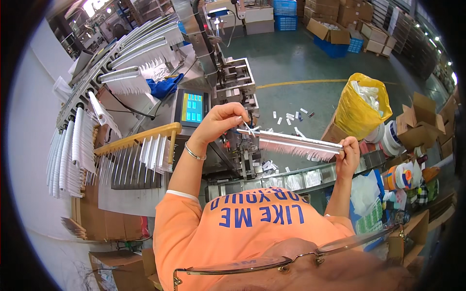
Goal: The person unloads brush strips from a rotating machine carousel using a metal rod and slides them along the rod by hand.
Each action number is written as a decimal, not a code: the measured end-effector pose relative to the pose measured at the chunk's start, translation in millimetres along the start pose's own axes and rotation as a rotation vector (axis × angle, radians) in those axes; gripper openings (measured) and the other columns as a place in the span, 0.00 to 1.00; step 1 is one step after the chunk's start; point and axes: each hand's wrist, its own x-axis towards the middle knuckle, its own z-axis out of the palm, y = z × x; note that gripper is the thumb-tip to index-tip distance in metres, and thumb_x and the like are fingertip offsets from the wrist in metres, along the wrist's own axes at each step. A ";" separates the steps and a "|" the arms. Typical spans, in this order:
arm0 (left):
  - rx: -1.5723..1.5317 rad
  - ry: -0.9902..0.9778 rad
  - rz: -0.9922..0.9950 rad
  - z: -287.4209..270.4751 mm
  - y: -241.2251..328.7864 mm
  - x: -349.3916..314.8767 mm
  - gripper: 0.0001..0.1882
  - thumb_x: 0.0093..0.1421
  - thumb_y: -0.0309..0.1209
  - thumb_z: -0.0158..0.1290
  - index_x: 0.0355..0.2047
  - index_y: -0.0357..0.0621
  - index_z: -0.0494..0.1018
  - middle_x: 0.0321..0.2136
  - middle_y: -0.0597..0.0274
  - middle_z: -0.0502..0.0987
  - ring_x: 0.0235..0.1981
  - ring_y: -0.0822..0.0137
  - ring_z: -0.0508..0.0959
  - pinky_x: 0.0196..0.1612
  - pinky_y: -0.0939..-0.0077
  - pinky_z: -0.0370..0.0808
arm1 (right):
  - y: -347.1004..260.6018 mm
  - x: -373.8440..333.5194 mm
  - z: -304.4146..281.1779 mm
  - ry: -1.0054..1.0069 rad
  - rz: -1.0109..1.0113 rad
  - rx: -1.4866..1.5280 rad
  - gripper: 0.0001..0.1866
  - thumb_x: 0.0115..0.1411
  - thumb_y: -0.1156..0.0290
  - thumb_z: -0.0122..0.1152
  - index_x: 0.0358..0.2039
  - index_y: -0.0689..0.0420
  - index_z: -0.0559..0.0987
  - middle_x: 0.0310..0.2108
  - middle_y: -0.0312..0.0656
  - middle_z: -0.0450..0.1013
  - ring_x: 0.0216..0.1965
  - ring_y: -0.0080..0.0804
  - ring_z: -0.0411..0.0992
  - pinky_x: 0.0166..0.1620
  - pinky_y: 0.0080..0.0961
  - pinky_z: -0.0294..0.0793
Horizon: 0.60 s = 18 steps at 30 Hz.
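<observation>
My right hand (348,155) is closed round one end of a long rod with a row of thin white strips (296,144) hanging from it. The rod is held across in front of my chest, tilting slightly down to the right. At its other end, my left hand (225,120) pinches a small thin white strip (249,128) between thumb and fingers. Just left of my left hand stands a touch screen (192,107) with blue buttons. Beneath the rod runs a metal conveyor track (272,184) carrying white packets.
To the left, a rack (63,119) bears several rods of white strips, near a wooden-framed stand (138,135). A metal machine (235,80) rises ahead. At right stand a yellow bag (357,109) and a cardboard box (420,119). Small white pieces (291,116) litter the floor.
</observation>
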 end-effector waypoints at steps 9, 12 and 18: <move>-0.106 0.053 -0.005 -5.3 -13.9 -5.0 0.04 0.56 0.25 0.48 0.26 0.39 0.71 0.26 0.67 0.67 0.31 0.75 0.68 0.49 0.73 0.67 | 2.3 0.4 2.3 0.005 -0.009 0.019 0.04 0.59 0.78 0.41 0.28 0.57 0.65 0.21 0.33 0.61 0.16 0.12 0.52 0.20 0.09 0.52; -0.189 0.086 -0.010 -0.8 -14.8 -6.0 0.04 0.56 0.25 0.48 0.26 0.38 0.71 0.26 0.66 0.67 0.30 0.75 0.68 0.50 0.73 0.67 | 3.8 1.3 0.9 -0.001 -0.007 0.017 0.04 0.59 0.78 0.41 0.28 0.57 0.66 0.21 0.33 0.61 0.16 0.12 0.53 0.20 0.08 0.52; -0.088 0.048 0.012 -0.8 -13.9 -4.1 0.04 0.55 0.24 0.48 0.27 0.38 0.72 0.27 0.66 0.68 0.31 0.75 0.68 0.49 0.74 0.67 | 4.7 1.9 6.0 0.001 0.011 -0.020 0.04 0.59 0.78 0.41 0.28 0.57 0.66 0.21 0.33 0.61 0.16 0.12 0.54 0.21 0.08 0.53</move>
